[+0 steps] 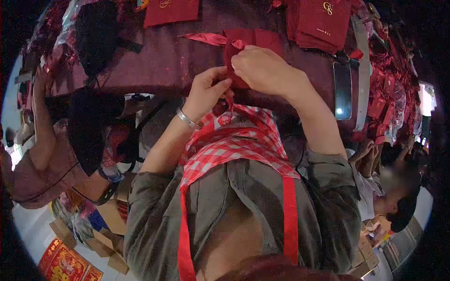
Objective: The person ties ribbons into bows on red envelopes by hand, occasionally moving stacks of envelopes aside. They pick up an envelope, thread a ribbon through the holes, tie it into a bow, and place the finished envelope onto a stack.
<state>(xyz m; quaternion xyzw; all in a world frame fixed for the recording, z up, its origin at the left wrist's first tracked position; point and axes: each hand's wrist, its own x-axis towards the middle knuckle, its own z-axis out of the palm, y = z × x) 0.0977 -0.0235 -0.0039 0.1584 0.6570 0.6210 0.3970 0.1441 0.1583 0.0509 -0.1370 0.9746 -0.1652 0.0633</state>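
In front of me at the table edge lies a dark red gift bag with a red ribbon across it. The ribbon stretches out to the left, and a small loop or knot shows by my right fingertips. My left hand, with a silver bracelet at the wrist, is closed in a pinch at the bag's near left edge; a ribbon end hangs below it. My right hand is curled over the bag, its fingers closed on the ribbon. The exact grip of the right fingertips is partly hidden.
A stack of red bags with gold print stands at the upper right; another red bag lies at the upper left. A phone rests near the right table edge. Other people sit on both sides, one arm at left.
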